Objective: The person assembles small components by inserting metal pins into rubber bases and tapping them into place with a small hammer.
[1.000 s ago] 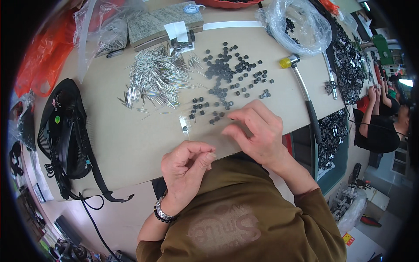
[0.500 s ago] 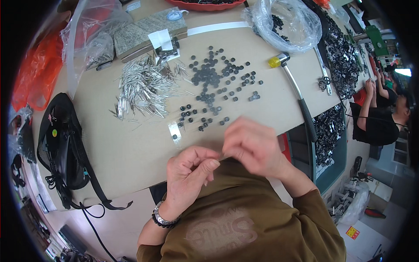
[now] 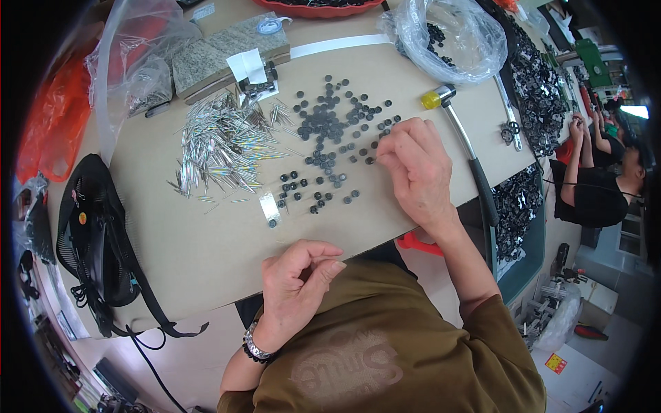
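My left hand is held at the table's near edge, in front of my body. Its thumb and forefinger come together in a pinch, and whatever lies between them is too small to make out. Over the right side of a spread of small round black caps, my right hand points downward with bent fingers drawn together. Its fingertips hide what they touch. To the left of the caps lies a heap of thin silvery metal pins. A clear strip with one cap on its near end lies nearer to me.
A hammer with a yellow head lies to the right. Behind are a stone block and a clear plastic bag. A black strapped bag sits at left. Bins of black parts stand at right, where other people sit.
My right hand has moved away from my left, forward and to the right, over the edge of the black caps. My left hand stays nearly in place.
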A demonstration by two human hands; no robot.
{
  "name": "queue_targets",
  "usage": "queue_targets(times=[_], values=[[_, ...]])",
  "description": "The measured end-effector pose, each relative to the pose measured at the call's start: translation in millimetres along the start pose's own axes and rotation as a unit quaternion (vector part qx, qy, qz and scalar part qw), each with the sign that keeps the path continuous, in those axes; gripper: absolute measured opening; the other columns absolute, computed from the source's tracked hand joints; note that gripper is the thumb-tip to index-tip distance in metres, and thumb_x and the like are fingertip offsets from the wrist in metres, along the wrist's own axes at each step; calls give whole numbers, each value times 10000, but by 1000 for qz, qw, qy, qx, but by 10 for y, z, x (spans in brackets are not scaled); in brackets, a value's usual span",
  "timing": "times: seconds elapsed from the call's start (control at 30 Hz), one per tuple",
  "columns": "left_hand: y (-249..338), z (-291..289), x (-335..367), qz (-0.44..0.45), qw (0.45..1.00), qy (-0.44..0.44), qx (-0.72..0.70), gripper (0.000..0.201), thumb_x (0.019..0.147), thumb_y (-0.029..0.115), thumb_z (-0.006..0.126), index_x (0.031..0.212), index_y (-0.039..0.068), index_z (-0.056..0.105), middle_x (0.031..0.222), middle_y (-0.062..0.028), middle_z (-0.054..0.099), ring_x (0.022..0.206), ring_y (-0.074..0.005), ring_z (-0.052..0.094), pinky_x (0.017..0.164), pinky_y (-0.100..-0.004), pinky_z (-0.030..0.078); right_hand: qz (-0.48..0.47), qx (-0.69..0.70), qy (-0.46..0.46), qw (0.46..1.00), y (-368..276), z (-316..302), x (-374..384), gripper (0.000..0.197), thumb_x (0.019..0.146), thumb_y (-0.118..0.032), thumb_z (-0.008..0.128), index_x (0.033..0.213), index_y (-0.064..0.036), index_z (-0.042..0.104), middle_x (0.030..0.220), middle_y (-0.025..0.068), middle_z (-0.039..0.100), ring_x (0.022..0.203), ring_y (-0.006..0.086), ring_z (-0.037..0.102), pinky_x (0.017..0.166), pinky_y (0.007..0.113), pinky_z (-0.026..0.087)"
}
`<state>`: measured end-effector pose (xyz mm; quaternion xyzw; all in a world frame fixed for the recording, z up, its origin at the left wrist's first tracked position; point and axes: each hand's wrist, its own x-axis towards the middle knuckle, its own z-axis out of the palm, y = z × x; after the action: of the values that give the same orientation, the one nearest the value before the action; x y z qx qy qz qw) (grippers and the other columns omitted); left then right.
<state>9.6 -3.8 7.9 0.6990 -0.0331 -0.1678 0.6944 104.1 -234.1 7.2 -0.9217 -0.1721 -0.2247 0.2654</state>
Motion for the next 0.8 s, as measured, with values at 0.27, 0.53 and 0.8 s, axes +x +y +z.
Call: queue_targets(times=[0.27,0.53,0.8], values=[[0,-2,-4,2,1000,-3,-3,97,953,4,706,1031,-45,676,770,-25,671,590,-40,564,527,-185,457,13,-9,-25,1000,-20,0,-15,153,743,65,682,839,-38,624,917,96,588,796,284,562,664,366,458],[-16,-17,5,3,1000,-5,-3,99,953,6,706,1032,-45,677,778,-33,679,595,-43,578,526,-186,462,-39,-43,-28,998,-26,72,-35,194,720,75,639,873,-43,620,892,93,576,771,282,571,598,383,465],[39,-18,1,-10,1000,15,11,105,900,-17,733,998,2,702,769,-40,725,616,-59,643,564,-222,499,-114,-67,-35,991,2,79,-39,162,691,3,619,845,-45,608,870,81,532,790,273,574,595,367,481]])
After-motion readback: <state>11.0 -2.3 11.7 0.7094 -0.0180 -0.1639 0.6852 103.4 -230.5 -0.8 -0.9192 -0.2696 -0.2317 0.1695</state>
